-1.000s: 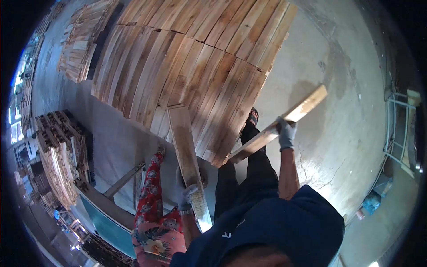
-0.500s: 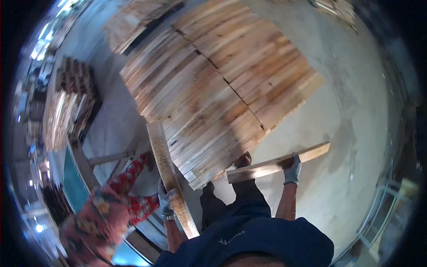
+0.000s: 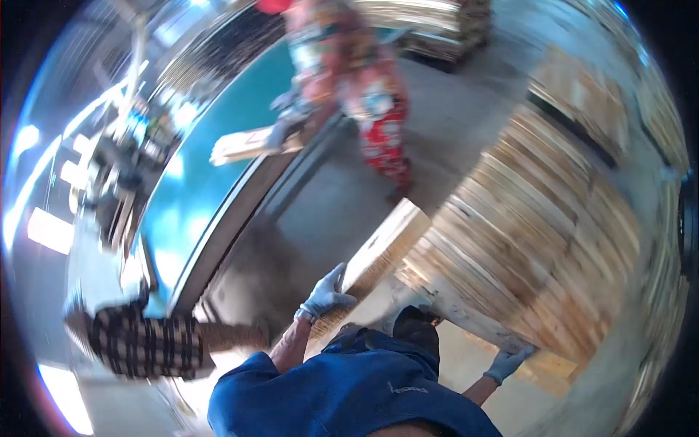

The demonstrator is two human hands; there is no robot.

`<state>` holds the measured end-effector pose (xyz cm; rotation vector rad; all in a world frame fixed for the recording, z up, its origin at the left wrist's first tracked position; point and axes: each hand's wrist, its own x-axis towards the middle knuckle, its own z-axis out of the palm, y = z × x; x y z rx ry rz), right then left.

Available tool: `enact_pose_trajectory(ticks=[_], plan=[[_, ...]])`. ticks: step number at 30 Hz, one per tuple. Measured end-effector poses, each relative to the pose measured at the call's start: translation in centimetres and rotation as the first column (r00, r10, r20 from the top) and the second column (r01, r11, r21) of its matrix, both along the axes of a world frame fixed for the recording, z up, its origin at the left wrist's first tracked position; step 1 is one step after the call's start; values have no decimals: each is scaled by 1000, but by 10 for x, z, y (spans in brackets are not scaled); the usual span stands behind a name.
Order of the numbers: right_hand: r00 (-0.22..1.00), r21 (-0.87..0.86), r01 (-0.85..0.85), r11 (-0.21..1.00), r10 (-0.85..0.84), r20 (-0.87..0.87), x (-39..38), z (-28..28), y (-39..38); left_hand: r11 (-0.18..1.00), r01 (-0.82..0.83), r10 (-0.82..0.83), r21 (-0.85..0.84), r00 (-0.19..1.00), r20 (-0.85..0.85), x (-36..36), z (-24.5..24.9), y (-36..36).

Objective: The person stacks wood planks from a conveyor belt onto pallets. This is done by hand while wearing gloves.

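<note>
My left hand, in a pale work glove, is closed around a thick wooden plank that slants up and to the right in front of me. My right hand, gloved too, grips a second, greyer wooden board near its right end. That board runs slantwise past my legs and overlaps the near edge of a large stack of planks. The fingers of the right hand are partly blurred.
A person in floral clothes stands at a long green-topped table, gloved hands on a short stack of boards. Another person in a plaid shirt is at lower left. More timber piles lie on the floor at upper right.
My view has swung left, bringing the green table and the plaid-shirted person into sight. The plank stack now lies to the right. Both hands still hold their boards.
</note>
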<state>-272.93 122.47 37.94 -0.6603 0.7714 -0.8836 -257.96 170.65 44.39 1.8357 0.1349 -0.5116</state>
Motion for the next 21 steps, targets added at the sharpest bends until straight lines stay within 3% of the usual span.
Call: enact_pose_trajectory(ticks=[1,2,3,5,7,9,10,11,12,13,14,15,16,17,18,19,21], plan=[[998,110,-52,993,47,50,6,-17,-7,998,-64,65,18,998,-23,-28,15,7],[987,95,-156,983,151,63,21,-25,-6,993,-112,113,26,993,-45,-54,27,13],[968,74,-244,967,239,73,29,-35,16,985,-170,170,41,985,0,-88,-7,50],[925,114,-379,918,375,53,49,-18,98,963,-250,255,98,966,-34,-143,-23,118],[816,20,-573,819,568,102,75,-15,179,918,-374,381,130,924,-36,-199,-42,177],[774,108,-632,767,621,122,101,-8,222,863,-471,485,180,874,-38,-251,-36,178],[658,132,-752,646,725,201,114,-6,266,834,-515,533,198,845,-47,-275,-26,197],[530,149,-848,508,803,273,121,1,307,808,-578,588,114,800,-115,-293,-8,212],[515,279,-845,456,834,198,132,14,350,739,-658,670,142,740,-55,-322,-34,225],[455,292,-863,412,886,93,143,25,399,697,-703,714,142,699,-47,-341,-32,238],[418,336,-878,339,887,196,151,20,438,659,-739,749,142,661,-42,-356,-26,244],[273,218,-947,237,951,149,157,14,487,556,-822,831,127,548,-93,-369,-20,256],[225,203,-960,191,962,158,161,16,537,539,-825,842,172,533,-84,-385,-23,275],[278,299,-929,220,946,168,169,21,584,535,-818,841,212,540,-35,-394,-26,286],[228,273,-947,170,954,197,182,15,629,520,-815,841,256,541,12,-402,-27,297],[144,241,-967,79,953,267,195,10,670,455,-876,889,158,456,-33,-406,-27,298],[128,281,-959,19,918,376,217,-2,757,286,-958,948,-29,287,-135,-406,-28,299]])
